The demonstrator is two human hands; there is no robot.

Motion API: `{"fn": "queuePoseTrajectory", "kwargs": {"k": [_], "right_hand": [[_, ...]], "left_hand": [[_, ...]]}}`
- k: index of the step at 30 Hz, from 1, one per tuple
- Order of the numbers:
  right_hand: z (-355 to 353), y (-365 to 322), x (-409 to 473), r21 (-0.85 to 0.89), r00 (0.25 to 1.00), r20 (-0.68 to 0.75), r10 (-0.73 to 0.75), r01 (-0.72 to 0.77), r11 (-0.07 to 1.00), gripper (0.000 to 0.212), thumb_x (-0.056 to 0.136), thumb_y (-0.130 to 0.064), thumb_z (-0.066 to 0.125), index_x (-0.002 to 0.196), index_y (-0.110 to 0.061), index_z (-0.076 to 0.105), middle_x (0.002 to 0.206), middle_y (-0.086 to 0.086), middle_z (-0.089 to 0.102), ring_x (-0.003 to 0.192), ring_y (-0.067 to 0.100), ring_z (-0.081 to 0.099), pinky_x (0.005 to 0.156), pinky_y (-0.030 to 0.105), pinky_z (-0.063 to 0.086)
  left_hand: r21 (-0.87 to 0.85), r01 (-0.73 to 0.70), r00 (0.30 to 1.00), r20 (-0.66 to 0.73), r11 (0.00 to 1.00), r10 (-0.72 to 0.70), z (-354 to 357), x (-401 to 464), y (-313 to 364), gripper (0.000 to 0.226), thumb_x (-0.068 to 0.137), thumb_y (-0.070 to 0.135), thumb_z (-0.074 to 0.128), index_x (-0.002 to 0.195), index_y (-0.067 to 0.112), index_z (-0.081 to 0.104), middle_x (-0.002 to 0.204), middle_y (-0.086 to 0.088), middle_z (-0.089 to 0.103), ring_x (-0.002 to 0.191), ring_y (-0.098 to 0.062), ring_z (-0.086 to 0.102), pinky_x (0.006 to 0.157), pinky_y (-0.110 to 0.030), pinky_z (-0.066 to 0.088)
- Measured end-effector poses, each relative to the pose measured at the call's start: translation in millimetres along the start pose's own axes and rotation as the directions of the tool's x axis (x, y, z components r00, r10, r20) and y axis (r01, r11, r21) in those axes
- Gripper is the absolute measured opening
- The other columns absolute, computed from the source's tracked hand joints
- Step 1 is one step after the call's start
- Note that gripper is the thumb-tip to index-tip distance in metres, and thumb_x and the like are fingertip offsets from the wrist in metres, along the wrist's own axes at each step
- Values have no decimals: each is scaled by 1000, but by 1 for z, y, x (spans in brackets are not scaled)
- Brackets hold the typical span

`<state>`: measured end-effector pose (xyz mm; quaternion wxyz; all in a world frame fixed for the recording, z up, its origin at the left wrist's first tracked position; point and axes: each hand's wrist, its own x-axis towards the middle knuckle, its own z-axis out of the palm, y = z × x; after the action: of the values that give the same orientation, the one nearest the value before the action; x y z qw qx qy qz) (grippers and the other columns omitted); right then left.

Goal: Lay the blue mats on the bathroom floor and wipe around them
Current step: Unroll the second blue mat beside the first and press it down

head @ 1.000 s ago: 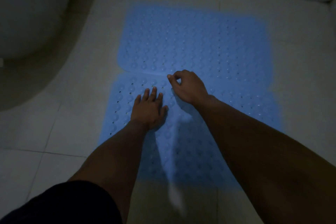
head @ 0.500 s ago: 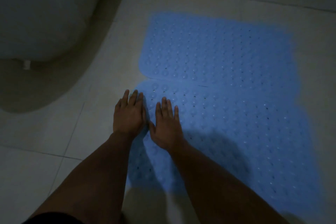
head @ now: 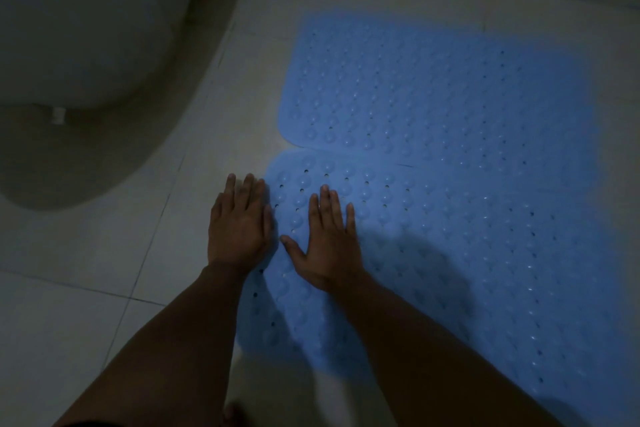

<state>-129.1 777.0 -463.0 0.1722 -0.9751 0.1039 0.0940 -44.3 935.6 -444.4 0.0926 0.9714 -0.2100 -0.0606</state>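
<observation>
2 blue mats are laid edge to edge on the tiled floor (head: 104, 288): far mat (head: 433, 87), near mat (head: 467, 253), seam just beyond the fingertips. Left hand (head: 239, 225) is spread flat at the near mat's left edge, partly on tile; right hand (head: 329, 246) is pressed flat on the mat beside it. Nothing is gripped, fingers straight on both (likely pressing the suction cups down so the corner seats flat). Toilet base (head: 86, 45) stands well left. No wiping cloth is seen.
</observation>
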Motion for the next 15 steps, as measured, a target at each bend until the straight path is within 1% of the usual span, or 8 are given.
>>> {"fn": "queuePoseTrajectory", "kwargs": {"k": [2,3,5,6,8,11,13,15], "right_hand": [[-17,-5,11,43,992,125,36,-42,998,93,93,-73,27,160,-9,15,170,12,0,157,26,-3,125,55,4],[-31,-7,18,60,982,179,52,-64,996,90,94,-71,30,158,-10,22,169,13,6,157,27,4,125,55,11],[-60,-8,37,122,961,267,70,-106,987,78,94,-67,38,150,-12,41,164,14,26,151,30,26,121,50,28],[-74,-5,46,164,958,280,61,-111,980,71,95,-64,43,146,-14,47,159,13,37,145,31,37,117,47,34],[-95,4,56,237,968,247,40,-100,966,60,97,-55,50,144,-17,52,150,10,51,138,31,48,114,43,40],[-110,19,53,266,994,100,33,-59,962,49,98,-43,55,140,-20,56,143,7,59,132,29,53,110,42,44],[-110,27,46,303,999,31,27,-35,952,43,97,-40,56,136,-22,60,138,7,61,128,28,55,106,41,47],[-105,34,42,323,1000,-19,4,2,946,38,97,-40,57,131,-23,64,135,4,62,126,25,55,104,39,48]], "left_hand": [[4,6,1000,10,1000,-6,-3,0,1,59,106,40,27,154,7,40,160,-18,39,154,-38,22,117,-57,33],[5,3,1000,11,1000,-3,-6,0,4,60,105,40,25,153,7,41,160,-18,40,154,-39,23,116,-57,34],[-2,-13,1000,11,1000,13,-9,2,9,62,104,42,22,152,8,44,160,-17,41,154,-38,23,116,-57,34],[-8,-24,1000,15,1000,24,-10,3,13,63,104,42,21,152,9,44,160,-16,40,154,-38,23,116,-56,33],[-18,-50,998,22,999,50,-8,5,23,64,103,43,20,154,10,42,162,-15,37,155,-38,21,118,-56,30],[-46,-107,991,72,993,110,1,7,42,68,103,47,18,157,10,35,166,-15,28,156,-38,16,121,-58,28],[-46,-129,983,125,991,134,17,4,52,73,103,54,17,162,13,22,171,-11,12,158,-33,1,125,-57,16],[-21,-117,980,158,993,118,32,-1,56,80,102,65,16,164,15,6,172,-7,-5,158,-27,-15,127,-54,3]]}}
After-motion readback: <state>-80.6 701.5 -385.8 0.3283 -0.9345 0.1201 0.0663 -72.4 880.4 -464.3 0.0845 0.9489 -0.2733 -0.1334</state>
